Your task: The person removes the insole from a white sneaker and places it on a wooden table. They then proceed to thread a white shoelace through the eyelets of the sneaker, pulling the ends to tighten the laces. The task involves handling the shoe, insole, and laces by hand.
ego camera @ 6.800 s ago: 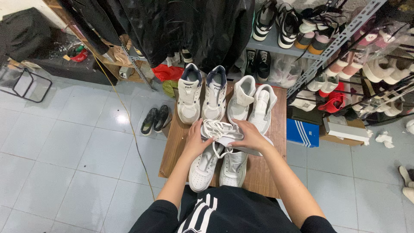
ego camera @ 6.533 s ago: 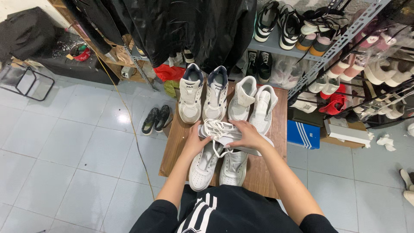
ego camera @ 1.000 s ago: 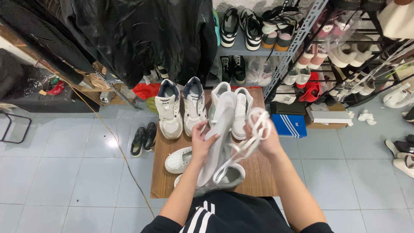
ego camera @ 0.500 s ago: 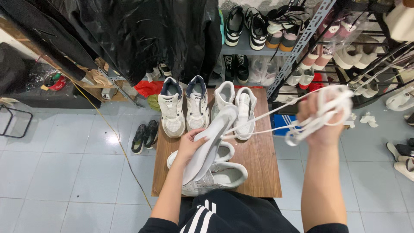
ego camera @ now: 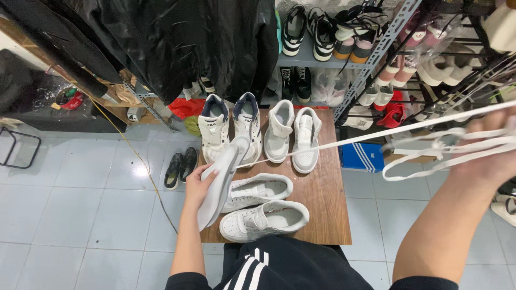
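1. Head view, looking down: a white sneaker [ego camera: 220, 185] is gripped by the left hand [ego camera: 198, 185] at left of centre, sole side turned to the left and toe pointing up, held above the left edge of a small wooden table [ego camera: 322, 198].
2. A white shoelace [ego camera: 344, 142] is drawn taut from the held sneaker's top across to the right hand [ego camera: 492, 153] at the right edge of the frame.
3. Loops of that lace are bunched in the right hand; its fingers are blurred and partly cut off, but they are closed on the lace.
4. Two white low-top sneakers [ego camera: 263, 207] are laid on their sides on the near part of the table, just beside the held sneaker.
5. At the far end of the table two pairs are stood upright: white-and-navy sneakers [ego camera: 228, 126] to the left, white high-tops [ego camera: 293, 131] to the right.
6. Black shoes [ego camera: 180, 169] are seen on the tiled floor left of the table.
7. A blue shoebox [ego camera: 363, 156] sits right of the table; a metal shoe rack [ego camera: 376, 48] fills the upper right and dark jackets [ego camera: 177, 43] hang at upper left.
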